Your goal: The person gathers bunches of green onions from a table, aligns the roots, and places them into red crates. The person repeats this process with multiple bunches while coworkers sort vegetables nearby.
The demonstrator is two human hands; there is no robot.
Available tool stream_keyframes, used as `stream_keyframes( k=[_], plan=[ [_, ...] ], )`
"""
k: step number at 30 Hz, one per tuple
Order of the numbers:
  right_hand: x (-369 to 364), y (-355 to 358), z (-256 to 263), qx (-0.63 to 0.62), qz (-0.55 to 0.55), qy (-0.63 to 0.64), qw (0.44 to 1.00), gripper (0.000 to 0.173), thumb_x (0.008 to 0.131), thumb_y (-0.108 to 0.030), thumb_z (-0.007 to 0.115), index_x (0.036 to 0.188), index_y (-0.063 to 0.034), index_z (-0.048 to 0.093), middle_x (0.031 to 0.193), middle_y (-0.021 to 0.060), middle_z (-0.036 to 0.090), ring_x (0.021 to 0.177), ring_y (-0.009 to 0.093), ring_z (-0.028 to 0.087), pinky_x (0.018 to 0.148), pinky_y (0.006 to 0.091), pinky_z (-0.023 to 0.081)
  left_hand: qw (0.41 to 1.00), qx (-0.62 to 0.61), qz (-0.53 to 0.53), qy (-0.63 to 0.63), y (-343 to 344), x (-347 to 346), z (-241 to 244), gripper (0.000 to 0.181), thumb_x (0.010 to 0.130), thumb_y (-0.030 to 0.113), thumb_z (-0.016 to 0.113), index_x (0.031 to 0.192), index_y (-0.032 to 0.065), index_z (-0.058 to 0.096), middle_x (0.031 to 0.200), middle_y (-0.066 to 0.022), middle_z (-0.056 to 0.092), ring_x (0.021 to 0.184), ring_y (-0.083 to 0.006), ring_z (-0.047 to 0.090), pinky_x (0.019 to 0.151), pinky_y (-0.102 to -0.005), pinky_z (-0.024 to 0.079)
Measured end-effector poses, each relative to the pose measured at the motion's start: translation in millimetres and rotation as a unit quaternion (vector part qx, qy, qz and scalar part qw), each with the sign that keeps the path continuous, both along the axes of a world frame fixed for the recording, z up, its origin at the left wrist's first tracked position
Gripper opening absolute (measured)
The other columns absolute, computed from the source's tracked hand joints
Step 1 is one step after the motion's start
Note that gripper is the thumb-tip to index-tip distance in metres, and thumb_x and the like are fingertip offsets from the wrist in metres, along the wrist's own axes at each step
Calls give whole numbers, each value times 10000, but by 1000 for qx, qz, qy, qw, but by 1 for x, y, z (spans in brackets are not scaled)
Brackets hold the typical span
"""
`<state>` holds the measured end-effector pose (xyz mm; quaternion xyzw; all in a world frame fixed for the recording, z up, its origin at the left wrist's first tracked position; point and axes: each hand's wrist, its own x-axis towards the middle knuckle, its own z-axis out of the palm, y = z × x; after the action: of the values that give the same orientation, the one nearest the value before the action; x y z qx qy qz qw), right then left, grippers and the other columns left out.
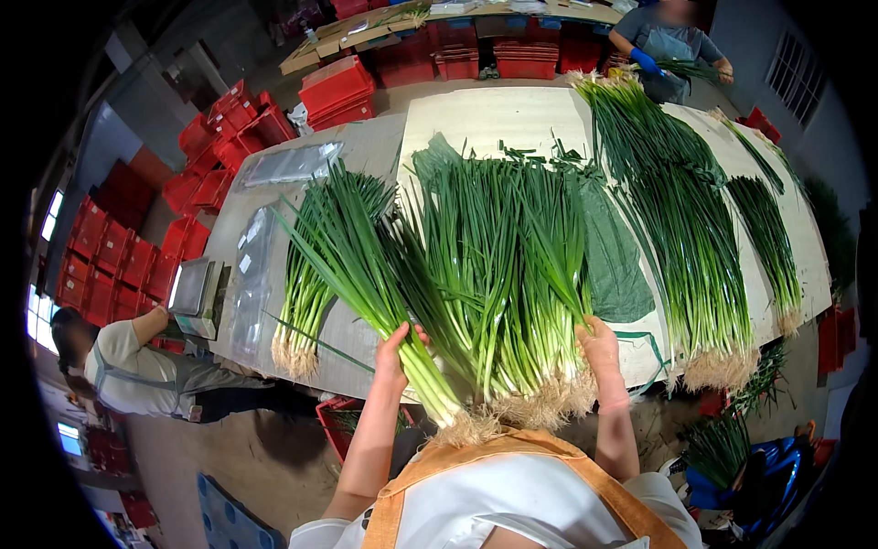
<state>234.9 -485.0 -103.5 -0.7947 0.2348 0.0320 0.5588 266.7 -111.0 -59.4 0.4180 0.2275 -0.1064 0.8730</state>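
Observation:
My left hand is closed around a bunch of scallions, its white stems and pale roots hanging toward my apron and its green leaves fanning up to the left. At the right side of a large scallion pile, my right hand has its fingers around a green stalk; its fingertips are partly hidden. The pile's roots point toward me at the table's near edge. Left of the held bunch lies a smaller bundle of scallions.
Clear plastic bags and a scale are on the left of the table. A green woven sack and more scallions lie right. One person stands left, another far right. Red crates are stacked behind.

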Motion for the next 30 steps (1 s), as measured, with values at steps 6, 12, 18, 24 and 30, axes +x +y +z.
stream_keyframes(
  k=[6, 12, 18, 24, 30],
  plan=[
    [2, 55, 52, 247, 39, -113, 962, 321, 897, -174, 532, 1155, 14, 550, 711, 36, 591, 531, 65, 480, 475, 188, 388, 1000, -16, -18, -7, -25, 10, 12, 164, 850, 166, 607, 918, 42, 525, 843, -96, 612, 767, -220, 618, 667, -344, 536],
    [0, 106, 79, 350, 130, -112, 921, 513, 914, -446, 482, 1097, 27, 555, 675, 32, 582, 537, 77, 496, 487, 183, 395, 990, 15, -117, -78, -53, 19, 17, 330, 829, 164, 611, 1094, -17, 536, 991, -136, 633, 881, -221, 629, 780, -353, 523],
    [9, 142, 44, 235, 132, -156, 950, 446, 944, -381, 449, 1152, 3, 539, 1006, 80, 568, 911, 154, 528, 796, 278, 417, 991, 11, -114, -69, -79, 20, 16, 386, 834, 135, 632, 1149, -5, 458, 1037, -144, 613, 932, -214, 606, 786, -362, 526],
    [-4, 171, 77, 38, 233, -147, 960, 538, 962, -291, 411, 1401, -15, 265, 1352, 212, 404, 1199, 307, 452, 964, 320, 381, 987, 48, -92, -121, -85, 26, 14, 472, 812, 112, 675, 1172, 2, 390, 1013, -143, 604, 933, -214, 603, 819, -342, 515],
    [-12, 173, 76, 179, 288, -104, 935, 662, 923, -408, 470, 1411, -20, 246, 1302, 180, 463, 1191, 285, 454, 1009, 322, 342, 975, 165, -106, -107, -71, 21, 23, 439, 743, 4, 693, 1115, -17, 459, 938, -125, 629, 829, -206, 633, 747, -308, 532]
  ],
)
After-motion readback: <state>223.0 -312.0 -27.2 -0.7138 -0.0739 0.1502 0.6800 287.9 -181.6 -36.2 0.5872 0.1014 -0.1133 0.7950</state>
